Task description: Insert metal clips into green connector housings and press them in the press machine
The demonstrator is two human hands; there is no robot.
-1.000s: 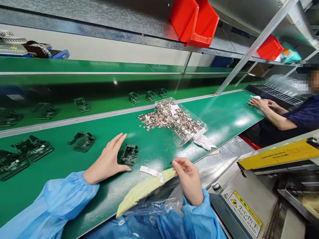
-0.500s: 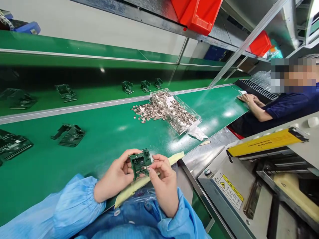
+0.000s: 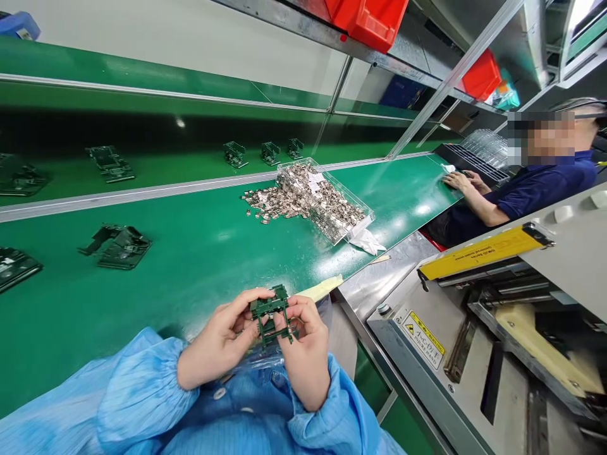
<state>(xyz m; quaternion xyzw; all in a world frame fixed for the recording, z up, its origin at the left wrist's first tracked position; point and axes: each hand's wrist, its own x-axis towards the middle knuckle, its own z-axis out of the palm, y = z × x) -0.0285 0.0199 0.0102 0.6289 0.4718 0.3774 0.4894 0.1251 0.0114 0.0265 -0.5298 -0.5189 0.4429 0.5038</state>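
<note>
Between my two hands, just above the near edge of the bench, I hold a green circuit board assembly (image 3: 271, 308) with frame-like cut-outs. My left hand (image 3: 220, 335) grips its left side, the index finger along the top and the thumb at the front. My right hand (image 3: 306, 344) closes on its right side, with the thumb in front and the fingers partly behind. Farther off, a clear plastic tray (image 3: 368, 221) lies tilted, full of small silvery metal parts (image 3: 332, 205). More of these metal parts spill onto the bench to its left.
On the green bench (image 3: 190, 272) stand other board assemblies (image 3: 124, 246) at left. A yellow strip (image 3: 322, 289) lies along the near edge. A grey machine (image 3: 403, 354) with a yellow bar is at right. Another person (image 3: 516, 189) works at the far end. Red bins (image 3: 374, 25) sit overhead.
The board assembly has been turned between my hands, and my right hand now grips its right side. The whole view has shifted slightly.
</note>
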